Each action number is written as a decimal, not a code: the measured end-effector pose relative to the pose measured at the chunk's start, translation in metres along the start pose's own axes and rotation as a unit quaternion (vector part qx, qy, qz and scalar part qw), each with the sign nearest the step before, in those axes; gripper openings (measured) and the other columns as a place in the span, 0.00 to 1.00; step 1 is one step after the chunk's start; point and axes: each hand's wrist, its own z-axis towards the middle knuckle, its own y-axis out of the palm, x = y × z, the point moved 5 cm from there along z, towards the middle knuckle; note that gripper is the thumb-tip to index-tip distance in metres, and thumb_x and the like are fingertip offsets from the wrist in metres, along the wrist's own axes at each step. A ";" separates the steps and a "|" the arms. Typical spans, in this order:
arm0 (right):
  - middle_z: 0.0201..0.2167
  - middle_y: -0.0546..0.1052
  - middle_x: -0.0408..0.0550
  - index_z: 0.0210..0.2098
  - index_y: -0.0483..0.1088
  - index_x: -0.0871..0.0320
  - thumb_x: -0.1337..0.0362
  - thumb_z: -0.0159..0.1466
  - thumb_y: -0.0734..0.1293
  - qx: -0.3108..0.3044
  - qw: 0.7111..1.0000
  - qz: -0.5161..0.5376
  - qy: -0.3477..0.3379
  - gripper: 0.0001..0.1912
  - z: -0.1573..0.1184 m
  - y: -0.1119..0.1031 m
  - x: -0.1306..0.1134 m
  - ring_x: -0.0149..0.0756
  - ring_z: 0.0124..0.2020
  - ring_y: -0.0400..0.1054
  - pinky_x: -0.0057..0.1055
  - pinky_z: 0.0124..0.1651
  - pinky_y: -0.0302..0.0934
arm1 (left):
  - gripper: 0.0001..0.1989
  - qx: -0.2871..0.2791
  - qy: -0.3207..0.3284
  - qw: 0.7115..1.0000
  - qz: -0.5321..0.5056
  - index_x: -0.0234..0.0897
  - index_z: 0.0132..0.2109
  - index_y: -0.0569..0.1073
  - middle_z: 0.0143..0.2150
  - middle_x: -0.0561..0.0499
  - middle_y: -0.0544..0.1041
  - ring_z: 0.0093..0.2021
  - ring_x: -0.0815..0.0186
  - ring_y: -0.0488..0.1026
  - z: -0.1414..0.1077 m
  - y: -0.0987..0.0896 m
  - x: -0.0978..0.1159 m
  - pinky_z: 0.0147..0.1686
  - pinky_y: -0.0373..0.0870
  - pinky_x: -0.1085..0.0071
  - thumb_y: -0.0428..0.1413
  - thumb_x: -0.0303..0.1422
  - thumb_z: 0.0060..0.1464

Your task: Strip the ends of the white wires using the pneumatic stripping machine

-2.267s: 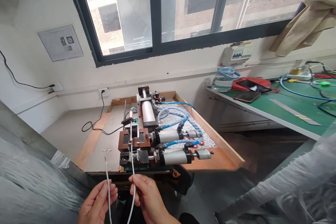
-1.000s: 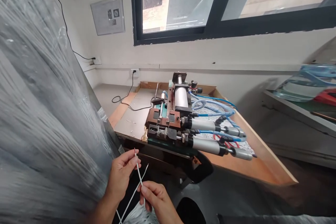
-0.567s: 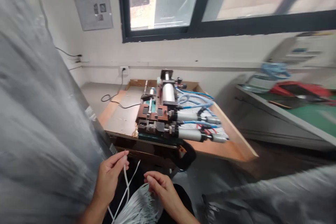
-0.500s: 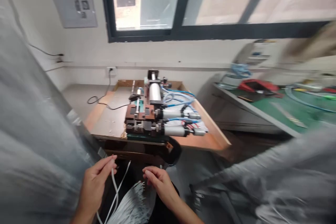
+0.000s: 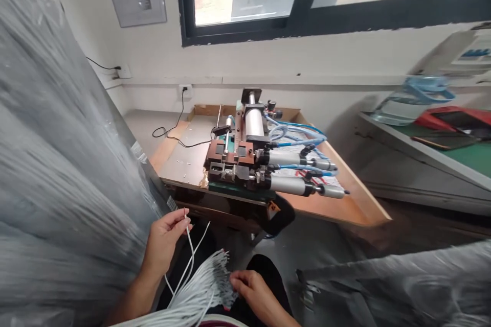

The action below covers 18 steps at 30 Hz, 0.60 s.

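Observation:
Between thumb and fingers, my left hand (image 5: 164,240) pinches a white cable (image 5: 191,245) near its upper end. A second thin cable end sticks up beside it. Across my lap lies a thick bundle of white cables (image 5: 199,286), their cut ends fanned out, with small bits of red among them. My right hand (image 5: 255,291) is at the right edge of these ends, its fingers curled and pressed together; whether a cable is between the fingertips cannot be seen. Beyond both hands stands a bench machine with metal cylinders (image 5: 245,158).
The machine sits on a wooden-edged workbench (image 5: 176,166) with blue air hoses (image 5: 299,133) at its right. Plastic-wrapped stacks stand at left (image 5: 76,189) and lower right (image 5: 402,286). A green-topped table (image 5: 471,156) holds a plastic container (image 5: 410,99). A black cord (image 5: 172,135) runs to the wall socket.
My right hand has moved down to the ends of the cable bundle. My left hand still pinches the white cable. The view has turned, and more of the bundle shows.

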 end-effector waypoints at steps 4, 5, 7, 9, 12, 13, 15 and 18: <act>0.14 0.66 0.41 0.19 0.70 0.62 0.66 0.53 0.62 -0.052 0.998 -0.016 -0.017 0.10 0.000 0.025 -0.011 0.29 0.18 0.57 0.24 0.23 0.50 | 0.14 0.004 -0.002 1.000 -0.021 0.32 0.36 0.75 0.27 0.50 0.75 0.27 0.65 0.72 -0.002 -0.009 -0.006 0.30 0.68 0.68 0.60 0.31 0.38; 0.15 0.67 0.42 0.19 0.70 0.61 0.65 0.54 0.61 -0.057 0.998 -0.019 -0.021 0.11 0.002 0.029 -0.018 0.30 0.19 0.59 0.25 0.24 0.51 | 0.14 0.008 -0.004 1.000 -0.025 0.32 0.36 0.74 0.26 0.50 0.75 0.26 0.66 0.72 -0.003 -0.012 -0.008 0.29 0.68 0.69 0.60 0.30 0.37; 0.21 0.71 0.45 0.24 0.72 0.61 0.62 0.56 0.60 -0.051 0.998 -0.022 -0.043 0.12 0.009 0.034 -0.040 0.34 0.25 0.62 0.26 0.28 0.53 | 0.14 0.016 -0.008 0.999 -0.032 0.32 0.37 0.74 0.26 0.51 0.74 0.26 0.66 0.72 -0.006 -0.014 -0.012 0.27 0.67 0.70 0.60 0.30 0.38; 0.33 0.73 0.48 0.36 0.71 0.59 0.60 0.58 0.60 -0.034 0.994 -0.016 -0.100 0.13 0.016 0.042 -0.072 0.37 0.35 0.64 0.28 0.36 0.55 | 0.14 0.021 -0.009 0.999 -0.042 0.33 0.37 0.72 0.25 0.52 0.73 0.25 0.67 0.72 -0.009 -0.015 -0.013 0.26 0.67 0.70 0.59 0.30 0.38; 0.30 0.73 0.47 0.36 0.71 0.58 0.59 0.58 0.60 -0.088 0.981 0.007 -0.172 0.13 0.020 0.066 -0.110 0.35 0.31 0.63 0.27 0.34 0.55 | 0.14 0.030 -0.006 0.998 -0.058 0.33 0.38 0.71 0.25 0.53 0.73 0.25 0.68 0.71 -0.014 -0.018 -0.012 0.26 0.66 0.71 0.59 0.29 0.39; 0.26 0.72 0.46 0.32 0.72 0.59 0.58 0.59 0.59 -0.099 0.979 0.012 -0.178 0.13 0.020 0.073 -0.117 0.33 0.27 0.62 0.26 0.32 0.54 | 0.14 0.036 -0.004 0.997 -0.065 0.33 0.38 0.71 0.25 0.54 0.72 0.24 0.69 0.71 -0.015 -0.019 -0.012 0.27 0.66 0.72 0.59 0.29 0.39; 0.19 0.68 0.43 0.24 0.71 0.60 0.57 0.60 0.57 -0.097 0.979 0.014 -0.177 0.18 0.019 0.084 -0.121 0.30 0.22 0.59 0.25 0.27 0.52 | 0.15 0.055 -0.001 0.995 -0.080 0.32 0.39 0.69 0.24 0.54 0.72 0.24 0.70 0.70 -0.018 -0.024 -0.013 0.27 0.66 0.71 0.58 0.28 0.39; 0.16 0.65 0.42 0.20 0.69 0.60 0.56 0.61 0.56 -0.081 0.983 0.007 -0.163 0.20 0.016 0.086 -0.116 0.28 0.19 0.55 0.25 0.24 0.49 | 0.19 0.083 -0.004 0.992 -0.100 0.32 0.41 0.68 0.23 0.55 0.72 0.23 0.68 0.71 -0.017 -0.029 -0.019 0.27 0.66 0.69 0.59 0.28 0.38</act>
